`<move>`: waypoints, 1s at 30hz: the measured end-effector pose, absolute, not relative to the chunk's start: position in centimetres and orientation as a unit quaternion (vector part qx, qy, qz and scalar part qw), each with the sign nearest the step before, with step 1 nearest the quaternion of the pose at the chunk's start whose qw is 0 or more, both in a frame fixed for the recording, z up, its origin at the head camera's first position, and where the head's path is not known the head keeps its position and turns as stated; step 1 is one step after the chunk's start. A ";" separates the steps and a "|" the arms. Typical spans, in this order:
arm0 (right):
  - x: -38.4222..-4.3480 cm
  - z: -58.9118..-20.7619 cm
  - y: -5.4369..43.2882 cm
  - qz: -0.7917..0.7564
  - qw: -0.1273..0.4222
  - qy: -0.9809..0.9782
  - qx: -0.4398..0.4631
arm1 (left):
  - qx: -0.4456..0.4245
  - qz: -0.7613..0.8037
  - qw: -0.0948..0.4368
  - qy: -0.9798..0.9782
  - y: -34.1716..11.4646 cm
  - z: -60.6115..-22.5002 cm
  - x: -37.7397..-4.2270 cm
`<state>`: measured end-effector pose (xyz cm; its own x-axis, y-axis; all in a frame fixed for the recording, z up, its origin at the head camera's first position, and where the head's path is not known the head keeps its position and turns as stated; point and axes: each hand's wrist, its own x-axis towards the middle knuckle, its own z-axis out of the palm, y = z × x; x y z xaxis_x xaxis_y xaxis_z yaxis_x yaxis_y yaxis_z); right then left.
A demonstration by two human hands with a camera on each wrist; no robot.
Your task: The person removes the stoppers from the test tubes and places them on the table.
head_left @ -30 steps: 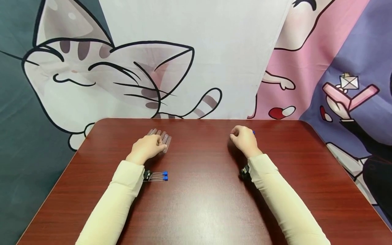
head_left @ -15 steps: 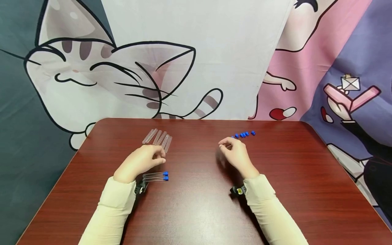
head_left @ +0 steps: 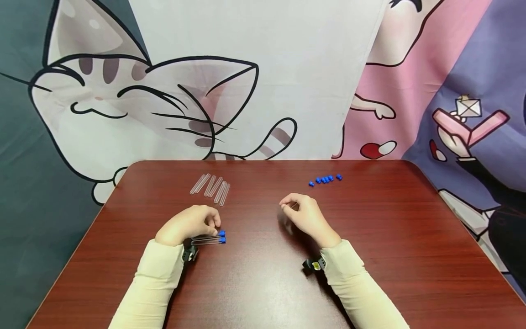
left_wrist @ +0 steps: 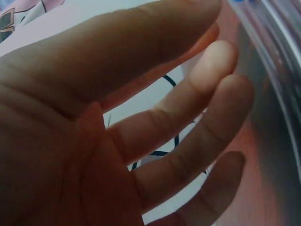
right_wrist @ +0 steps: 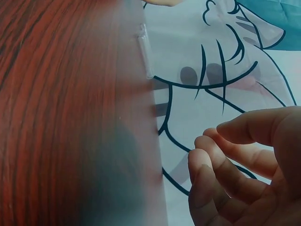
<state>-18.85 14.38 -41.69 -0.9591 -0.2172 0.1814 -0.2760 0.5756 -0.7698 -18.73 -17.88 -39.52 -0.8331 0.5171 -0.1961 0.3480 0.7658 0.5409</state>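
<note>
Two clear test tubes with blue caps lie side by side on the table; the nearer test tube (head_left: 207, 242) is plainly visible, the farther one partly covered by my left hand (head_left: 191, 222). That hand is lowered over them, thumb tip right at the farther blue cap (head_left: 222, 233). In the left wrist view its fingers (left_wrist: 207, 127) are loosely bent with nothing between them, and the tubes (left_wrist: 282, 61) run along the right edge. My right hand (head_left: 307, 217) hovers over the table, fingers loosely curled. The right wrist view shows no object among those fingers (right_wrist: 235, 165).
Several uncapped clear tubes (head_left: 211, 186) lie slanted at the back left of the brown table (head_left: 263, 274). Several small blue caps (head_left: 324, 180) lie in a row at the back right. A cartoon-printed cloth (head_left: 308, 59) hangs behind the table.
My left hand has drawn back from the clear tubes and come down by the capped ones. My right hand has left the blue caps, moving left and toward me.
</note>
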 end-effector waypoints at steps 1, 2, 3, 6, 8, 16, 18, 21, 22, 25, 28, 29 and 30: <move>-18.8 -41.7 14.3 0.439 0.032 -0.887 0.140 | 0.232 0.245 0.172 0.926 -17.9 -39.6 -18.7; -18.8 -41.8 14.3 0.438 0.031 -0.887 0.141 | 0.230 0.241 0.174 0.927 -17.9 -39.7 -18.8; -18.8 -41.8 14.3 0.438 0.029 -0.887 0.141 | 0.227 0.238 0.175 0.928 -17.9 -39.7 -18.8; -18.8 -42.0 14.2 0.439 0.020 -0.887 0.141 | 0.218 0.233 0.174 0.932 -17.8 -39.9 -18.8; -18.7 -42.1 14.1 0.441 0.010 -0.887 0.139 | 0.211 0.231 0.170 0.934 -17.8 -40.0 -18.8; -18.5 -42.1 13.8 0.453 -0.021 -0.879 0.150 | 0.198 0.221 0.166 0.940 -17.7 -40.3 -18.8; -18.4 -42.2 13.8 0.452 -0.026 -0.878 0.153 | 0.205 0.216 0.165 0.940 -17.6 -40.4 -18.8; -18.4 -42.3 13.7 0.450 -0.031 -0.879 0.156 | 0.223 0.213 0.151 0.939 -17.5 -40.4 -18.9; -18.4 -42.3 13.6 0.449 -0.032 -0.879 0.156 | 0.230 0.214 0.146 0.938 -17.5 -40.4 -18.9; -18.3 -42.2 13.6 0.449 -0.037 -0.879 0.152 | 0.255 0.221 0.130 0.932 -17.3 -40.2 -18.8; -18.3 -42.3 13.5 0.448 -0.039 -0.880 0.154 | 0.276 0.231 0.121 0.925 -17.0 -39.9 -18.7; -18.4 -42.3 13.4 0.448 -0.040 -0.880 0.154 | 0.280 0.233 0.118 0.924 -16.9 -39.8 -18.7; -18.4 -42.3 13.4 0.447 -0.041 -0.880 0.154 | 0.284 0.234 0.116 0.923 -16.8 -39.8 -18.6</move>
<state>-18.36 13.41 -42.32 -0.9490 -0.3083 0.0660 -0.2352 0.5529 -0.7994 -18.63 -16.79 -39.76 -0.8124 0.5775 -0.0802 0.4692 0.7292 0.4982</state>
